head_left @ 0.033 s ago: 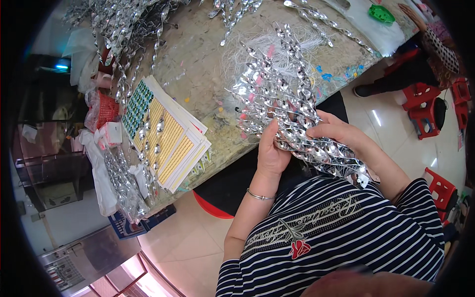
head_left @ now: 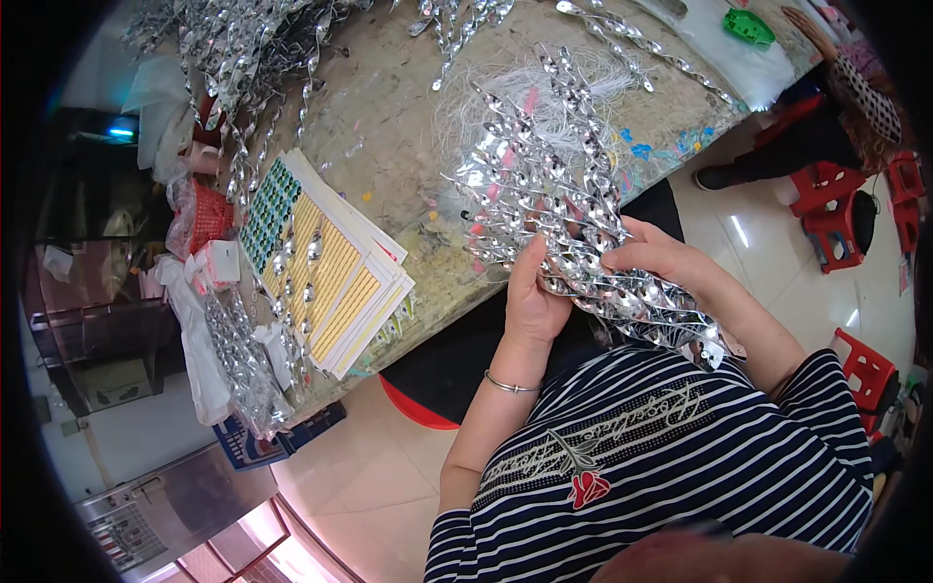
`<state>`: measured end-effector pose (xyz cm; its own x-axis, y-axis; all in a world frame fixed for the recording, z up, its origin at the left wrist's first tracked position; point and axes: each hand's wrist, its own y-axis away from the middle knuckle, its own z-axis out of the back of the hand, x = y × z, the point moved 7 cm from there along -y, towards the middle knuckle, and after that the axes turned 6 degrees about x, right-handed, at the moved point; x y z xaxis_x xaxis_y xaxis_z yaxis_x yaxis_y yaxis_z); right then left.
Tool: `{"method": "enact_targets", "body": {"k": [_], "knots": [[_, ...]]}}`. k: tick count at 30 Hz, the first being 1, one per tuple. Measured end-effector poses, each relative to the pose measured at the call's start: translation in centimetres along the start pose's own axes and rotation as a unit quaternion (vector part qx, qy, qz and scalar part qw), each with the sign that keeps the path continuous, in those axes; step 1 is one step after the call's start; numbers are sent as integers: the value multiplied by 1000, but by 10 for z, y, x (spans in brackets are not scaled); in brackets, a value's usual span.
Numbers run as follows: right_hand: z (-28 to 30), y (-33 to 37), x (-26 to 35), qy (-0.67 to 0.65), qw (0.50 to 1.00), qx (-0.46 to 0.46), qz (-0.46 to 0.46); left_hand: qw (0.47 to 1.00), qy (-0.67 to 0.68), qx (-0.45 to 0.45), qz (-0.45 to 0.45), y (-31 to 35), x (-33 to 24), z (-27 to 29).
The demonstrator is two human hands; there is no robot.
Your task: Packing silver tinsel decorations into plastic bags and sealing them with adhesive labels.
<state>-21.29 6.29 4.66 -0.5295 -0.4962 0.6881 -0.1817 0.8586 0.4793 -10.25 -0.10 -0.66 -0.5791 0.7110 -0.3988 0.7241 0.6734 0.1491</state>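
A thick bundle of twisted silver foil strands (head_left: 559, 199) rests between my two hands, just over the table's near edge. My left hand (head_left: 535, 303), with a metal bangle on its wrist, grips the bundle's left side with the thumb pointing up along it. My right hand (head_left: 671, 260) is closed round the right side, its thumb lying across the strands. The fingers of both hands are partly hidden behind the foil. The strands' upper ends fan out above the tabletop, and their lower ends hang toward my striped shirt.
Tangled clear thread (head_left: 466, 107) lies behind the bundle. Printed sticker sheets (head_left: 330, 282) are stacked at left, with loose foil strands on top. More silver strands (head_left: 243, 58) are heaped at the far left. Red stools (head_left: 831, 223) and another person's leg (head_left: 758, 167) are at right.
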Motion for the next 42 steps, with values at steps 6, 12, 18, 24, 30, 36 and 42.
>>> {"method": "enact_targets", "body": {"k": [6, 12, 18, 24, 30, 36, 42], "knots": [[13, -6, -10, -15, 1000, -4, 27, 1000, -4, 2, 0, 0, -2, -9], [11, -7, -10, -12, 1000, -11, -9, 996, -40, 79, 26, 0, -2, -11], [9, 2, -4, 7, 996, -80, -45, 997, -54, 24, 53, 1, 2, -3], [24, -15, -13, 68, 998, -7, 12, 997, -56, 1, 57, 1, 7, 8], [21, -12, -7, 127, 990, -33, 50, 997, -66, -28, 42, 4, 7, 6], [21, -7, -5, 111, 991, -54, 48, 995, -74, -53, 31, 6, 5, 13], [17, -3, 4, 85, 989, -84, 87, 996, -73, -41, 27, 7, 1, 8]]}}
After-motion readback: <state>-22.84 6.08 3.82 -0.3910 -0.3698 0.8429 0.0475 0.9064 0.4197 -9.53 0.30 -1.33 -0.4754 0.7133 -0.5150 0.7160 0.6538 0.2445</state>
